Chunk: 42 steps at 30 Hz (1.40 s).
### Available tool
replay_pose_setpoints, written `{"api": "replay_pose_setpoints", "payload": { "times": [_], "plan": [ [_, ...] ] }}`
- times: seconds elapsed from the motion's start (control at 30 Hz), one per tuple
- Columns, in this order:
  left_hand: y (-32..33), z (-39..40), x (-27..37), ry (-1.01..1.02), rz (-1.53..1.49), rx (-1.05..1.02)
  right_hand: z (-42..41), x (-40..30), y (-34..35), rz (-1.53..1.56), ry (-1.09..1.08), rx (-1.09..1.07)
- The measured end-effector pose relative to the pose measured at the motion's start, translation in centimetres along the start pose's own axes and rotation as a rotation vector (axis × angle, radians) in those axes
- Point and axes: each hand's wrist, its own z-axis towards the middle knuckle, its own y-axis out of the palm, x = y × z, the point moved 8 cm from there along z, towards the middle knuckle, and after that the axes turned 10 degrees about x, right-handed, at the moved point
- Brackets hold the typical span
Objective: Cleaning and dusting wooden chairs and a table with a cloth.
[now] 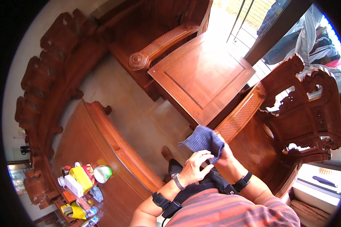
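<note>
A blue striped cloth [203, 142] hangs folded over my right hand [226, 157], which grips it near the arm of a carved wooden chair [238, 116]. Close beside its lower edge is my left hand [196, 167], with thumb and fingers curved apart; whether its fingertips touch the cloth cannot be told. A metal watch [177, 181] is on the left wrist, and black straps circle both forearms. Just beyond the cloth stands a square wooden side table [199, 82] with a glossy top.
To the left, a long wooden table [102, 159] holds a yellow box [81, 180], a white box [74, 185], a green-and-white tub [103, 174] and plastic bottles [91, 211]. A carved wooden bench [71, 71] curves behind it. Clothes [315, 42] hang beyond the window.
</note>
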Motion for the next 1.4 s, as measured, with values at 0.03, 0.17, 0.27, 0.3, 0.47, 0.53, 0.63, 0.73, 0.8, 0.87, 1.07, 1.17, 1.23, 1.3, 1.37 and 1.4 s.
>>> {"api": "replay_pose_setpoints", "payload": {
  "times": [0.03,0.17,0.27,0.3,0.47,0.53,0.63,0.73,0.8,0.87,1.07,1.17,1.23,1.3,1.37,1.4],
  "plan": [
    [-1.2,0.4,-0.3,0.011,-0.077,0.052,-0.7,-0.8,2.3,0.05,0.019,-0.033],
    [-5.8,1.1,-5.1,-0.091,-0.068,0.113,1.8,-8.5,4.5,-0.149,-0.446,-0.072],
    [-9.2,1.2,-9.8,-0.207,-0.05,0.071,7.7,-11.8,1.9,-0.498,-0.892,0.151],
    [-10.4,1.5,-11.2,-0.24,-0.033,0.05,9.9,-12.1,1.3,-1.015,-1.104,0.314],
    [-18.9,6.5,-17.5,-0.145,0.138,-0.017,18.4,-9.4,2.6,-1.967,-1.171,0.791],
    [-22.2,10.6,-20.0,-0.08,0.223,-0.016,20.8,-9.1,1.6,-2.082,-1.055,0.956],
    [-26.5,16.8,-24.2,-0.004,0.343,0.012,21.6,-7.7,1.3,-2.127,-1.082,1.136],
    [-28.8,23.0,-28.9,0.107,0.435,0.116,21.1,-7.1,1.9,-2.13,-1.205,1.184],
    [-29.3,27.2,-31.1,0.168,0.48,0.214,20.7,-7.3,1.7,-2.105,-1.193,1.241],
    [-29.8,31.0,-33.0,0.177,0.538,0.274,20.7,-7.5,1.4,-2.054,-1.155,1.339],
    [-28.9,40.2,-37.5,0.219,0.781,0.318,20.4,-9.4,-0.9,-1.798,-0.976,1.893],
    [-28.5,43.2,-39.1,0.191,0.921,0.334,19.5,-10.3,-2.6,-1.398,-1.031,2.044],
    [-28.0,44.2,-40.6,0.064,1.055,0.304,18.6,-10.1,-3.3,-1.112,-1.215,2.039],
    [-27.9,44.6,-40.6,0.031,1.087,0.302,20.4,-9.0,-2.6,-1.254,-1.012,2.127],
    [-28.1,44.5,-39.5,0.077,1.07,0.329,24.4,-7.3,3.9,-1.487,-1.189,1.856],
    [-27.9,44.5,-39.4,0.08,1.072,0.328,27.0,-6.3,7.9,-1.603,-1.278,1.662]
  ]
}}
